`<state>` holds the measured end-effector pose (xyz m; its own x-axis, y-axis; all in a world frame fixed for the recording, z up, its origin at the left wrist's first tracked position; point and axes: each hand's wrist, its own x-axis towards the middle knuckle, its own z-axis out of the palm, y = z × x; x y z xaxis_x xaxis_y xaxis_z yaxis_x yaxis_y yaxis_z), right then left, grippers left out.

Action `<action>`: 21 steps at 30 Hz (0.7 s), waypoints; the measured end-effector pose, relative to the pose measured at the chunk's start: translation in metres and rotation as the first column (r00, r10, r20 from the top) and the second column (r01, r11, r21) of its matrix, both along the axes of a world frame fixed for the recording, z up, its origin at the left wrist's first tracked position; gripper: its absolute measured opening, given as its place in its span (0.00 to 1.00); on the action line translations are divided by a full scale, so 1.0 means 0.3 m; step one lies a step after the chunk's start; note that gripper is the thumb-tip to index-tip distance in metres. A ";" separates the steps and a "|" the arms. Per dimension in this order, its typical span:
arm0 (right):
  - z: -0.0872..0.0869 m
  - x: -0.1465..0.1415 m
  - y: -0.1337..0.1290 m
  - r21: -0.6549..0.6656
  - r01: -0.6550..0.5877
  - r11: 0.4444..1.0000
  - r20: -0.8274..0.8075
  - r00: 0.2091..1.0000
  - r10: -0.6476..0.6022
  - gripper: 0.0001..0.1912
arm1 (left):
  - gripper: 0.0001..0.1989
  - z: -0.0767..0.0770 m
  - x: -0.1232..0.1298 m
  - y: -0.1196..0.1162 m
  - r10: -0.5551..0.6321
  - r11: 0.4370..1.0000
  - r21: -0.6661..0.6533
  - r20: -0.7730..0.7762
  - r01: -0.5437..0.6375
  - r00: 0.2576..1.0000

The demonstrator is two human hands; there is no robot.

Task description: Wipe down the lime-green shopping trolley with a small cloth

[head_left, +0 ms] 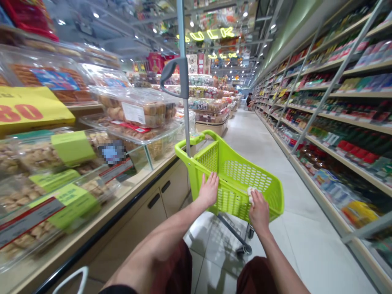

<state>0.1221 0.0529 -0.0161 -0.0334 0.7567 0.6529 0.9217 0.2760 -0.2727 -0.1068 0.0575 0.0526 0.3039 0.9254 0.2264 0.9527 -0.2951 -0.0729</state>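
Note:
A bright green shopping cart (228,179) with slotted basket walls stands on the tiled floor in front of me. Against the near side of its basket rests my left hand (209,190), its fingers spread and holding nothing. Farther right, my right hand (259,208) is closed on a small white cloth (251,194), which touches the cart's near top rim. A grey pole with a looped grey handle (182,77) rises beside the cart's handlebar.
On the left a counter (143,194) bears clear boxes of baked goods (134,108) and price signs. Long shelves (346,108) of packaged goods line the right side. A person (249,100) is far down the aisle.

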 end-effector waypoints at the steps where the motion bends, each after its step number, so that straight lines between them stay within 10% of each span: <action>1: 0.006 -0.034 0.009 0.003 -0.040 0.999 0.007 0.999 0.040 0.26 | 0.32 0.006 0.003 -0.004 -0.010 1.000 -0.004 -0.005 0.010 1.000; 14: 0.035 -0.108 0.037 0.029 -0.032 0.999 -0.015 0.999 0.032 0.24 | 0.31 0.077 -0.115 0.001 0.034 0.996 0.079 -0.010 -0.033 0.999; 21: 0.103 -0.352 0.076 0.017 -0.202 0.979 -0.029 0.979 0.202 0.25 | 0.30 0.119 -0.165 -0.009 0.096 0.992 0.085 0.009 -0.097 0.995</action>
<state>0.0166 0.0758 0.0146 -0.1645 0.7275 0.6661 0.8378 0.4594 -0.2949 -0.1562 0.0548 0.0883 0.2127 0.9278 0.3066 0.9768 -0.1945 -0.0894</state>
